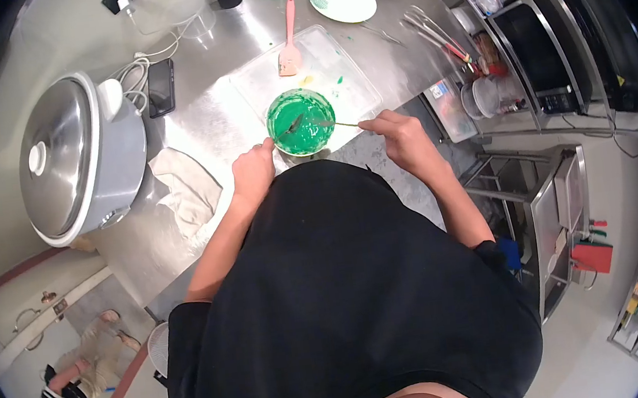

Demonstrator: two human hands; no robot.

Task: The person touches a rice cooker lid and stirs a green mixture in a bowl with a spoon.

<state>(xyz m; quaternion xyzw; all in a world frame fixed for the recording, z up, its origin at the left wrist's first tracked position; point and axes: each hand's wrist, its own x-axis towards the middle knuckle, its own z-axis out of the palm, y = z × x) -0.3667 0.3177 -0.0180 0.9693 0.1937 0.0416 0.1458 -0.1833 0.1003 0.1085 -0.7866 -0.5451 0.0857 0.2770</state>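
Observation:
A round bowl of bright green mixture stands at the front edge of a translucent cutting board. My left hand is closed at the bowl's left side, its fingers by the rim and a thin utensil that reaches into the mixture. My right hand pinches the handle of a thin metal utensil, whose other end lies over the green mixture. A pink spatula rests on the board above the bowl. What exactly my left fingers grip is too small to tell.
A large cooker stands at the left, with a cloth and a phone beside it. A white plate and tongs lie toward the back right. A person is at the lower left.

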